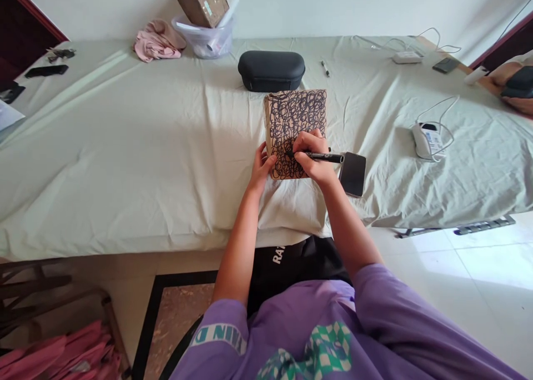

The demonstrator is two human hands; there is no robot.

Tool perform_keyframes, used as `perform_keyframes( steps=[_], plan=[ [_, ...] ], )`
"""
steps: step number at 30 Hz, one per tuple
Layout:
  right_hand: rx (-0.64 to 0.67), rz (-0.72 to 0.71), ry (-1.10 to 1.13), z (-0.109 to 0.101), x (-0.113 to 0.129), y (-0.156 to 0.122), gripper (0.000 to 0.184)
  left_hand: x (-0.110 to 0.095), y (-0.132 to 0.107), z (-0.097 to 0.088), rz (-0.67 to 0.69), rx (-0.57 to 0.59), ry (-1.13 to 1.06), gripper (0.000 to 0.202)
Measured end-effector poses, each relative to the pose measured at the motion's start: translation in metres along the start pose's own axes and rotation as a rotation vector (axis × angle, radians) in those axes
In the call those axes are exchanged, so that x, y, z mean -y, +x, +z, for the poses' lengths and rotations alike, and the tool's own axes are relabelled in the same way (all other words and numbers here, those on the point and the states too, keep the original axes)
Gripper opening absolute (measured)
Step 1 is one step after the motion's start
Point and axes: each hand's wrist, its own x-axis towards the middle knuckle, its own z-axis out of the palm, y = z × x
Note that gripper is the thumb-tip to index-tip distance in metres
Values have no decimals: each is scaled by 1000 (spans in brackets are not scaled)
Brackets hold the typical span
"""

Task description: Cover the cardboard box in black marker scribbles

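Observation:
A brown cardboard piece (296, 116) covered in black scribbled loops lies on the pale green cloth of the table (125, 158). My right hand (314, 156) is closed around a black marker (321, 157), its tip resting on the lower part of the cardboard. My left hand (262, 168) presses against the cardboard's lower left edge, fingers curled on it. A dark phone (353, 174) lies just right of my right hand.
A black hard case (271, 70) sits behind the cardboard. Further back are a clear plastic tub (205, 40) with a brown box (202, 1), a pink cloth (157, 41) and a pen (325, 68). White devices with cables (428, 140) lie to the right.

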Motion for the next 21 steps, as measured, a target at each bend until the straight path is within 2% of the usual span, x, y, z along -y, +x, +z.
perform_keyframes(
  steps=[9, 14, 21],
  plan=[
    [10, 43, -46, 0, -1, -2, 29, -1, -2, 2, -10, -2, 9, 88],
    [-64, 79, 13, 2, -3, -2, 35, -1, -3, 2, -12, 0, 17, 85],
    [-37, 88, 84, 2, -2, 0, 32, 2, -1, 1, -7, 9, 23, 80]
  ],
)
